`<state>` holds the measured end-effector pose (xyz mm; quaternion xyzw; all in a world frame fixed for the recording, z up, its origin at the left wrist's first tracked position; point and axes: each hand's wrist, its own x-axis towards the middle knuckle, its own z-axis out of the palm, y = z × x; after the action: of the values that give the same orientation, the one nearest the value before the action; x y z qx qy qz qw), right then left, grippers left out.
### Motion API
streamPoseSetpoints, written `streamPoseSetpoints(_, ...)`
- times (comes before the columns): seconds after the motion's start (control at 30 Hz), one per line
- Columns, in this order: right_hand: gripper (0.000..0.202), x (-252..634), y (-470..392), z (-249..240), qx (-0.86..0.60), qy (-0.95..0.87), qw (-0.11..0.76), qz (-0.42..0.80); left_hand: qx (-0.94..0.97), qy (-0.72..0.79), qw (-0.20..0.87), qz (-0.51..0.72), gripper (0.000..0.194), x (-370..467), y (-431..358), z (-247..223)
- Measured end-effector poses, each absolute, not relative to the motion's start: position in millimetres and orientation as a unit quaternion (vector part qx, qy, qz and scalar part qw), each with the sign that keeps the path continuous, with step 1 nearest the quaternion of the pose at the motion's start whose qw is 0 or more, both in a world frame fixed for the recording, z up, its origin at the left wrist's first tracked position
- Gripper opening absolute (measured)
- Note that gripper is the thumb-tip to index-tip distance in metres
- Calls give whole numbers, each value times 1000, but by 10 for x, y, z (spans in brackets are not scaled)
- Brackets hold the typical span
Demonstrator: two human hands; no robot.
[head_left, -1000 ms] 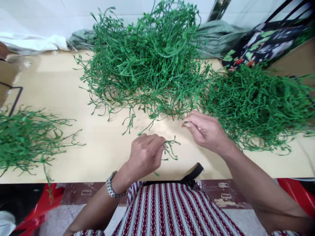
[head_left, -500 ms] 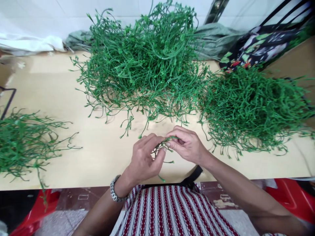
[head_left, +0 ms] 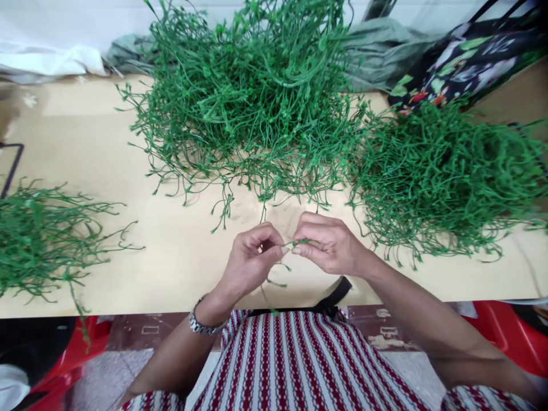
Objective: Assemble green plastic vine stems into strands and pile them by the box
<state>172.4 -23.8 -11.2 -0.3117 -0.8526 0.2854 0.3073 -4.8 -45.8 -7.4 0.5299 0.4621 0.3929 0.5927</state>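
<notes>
Between my two hands is a thin green plant stem piece (head_left: pixel 305 242), with small-tipped branches hanging below the fingers. My left hand (head_left: pixel 250 260) pinches one end between thumb and forefinger. On the other end, my right hand (head_left: pixel 329 245) is closed, its thumb tip and curled fingers close to the left fingertips. Both hands are just above the table near its front edge. Whether the piece is one sprig or several stems is hard to make out. Beyond the hands lies a big tangled heap of similar green stems (head_left: pixel 257 103).
A second heap of green stems (head_left: pixel 445 177) lies on the right, and a smaller pile (head_left: pixel 38 240) at the left. The pale table (head_left: pixel 171 268) has grey-green cloth (head_left: pixel 385 51) and a floral cloth (head_left: pixel 462 68) behind it. A black strap (head_left: pixel 336 294) is at the front edge.
My left hand's fingers have gone from loosely spread to a closed pinch on the stem. My right hand keeps its grip. The whole view has shifted slightly.
</notes>
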Motion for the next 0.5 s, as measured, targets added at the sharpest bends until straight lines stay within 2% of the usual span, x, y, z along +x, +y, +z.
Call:
streamPoseSetpoints(0.2, 26, 1763, -211, -78, -275, -935, 207, 86, 502, 492, 627, 336, 14, 3, -501, -125)
streamPoseSetpoints(0.33, 24, 1788, -215, -101, -265, -946, 175, 58, 498, 490, 637, 326, 15, -12, -555, -128)
streamPoseSetpoints(0.5, 24, 2028, -110, -7, -346, -911, 224, -2, 495, 497, 623, 347, 17, -182, -580, 16)
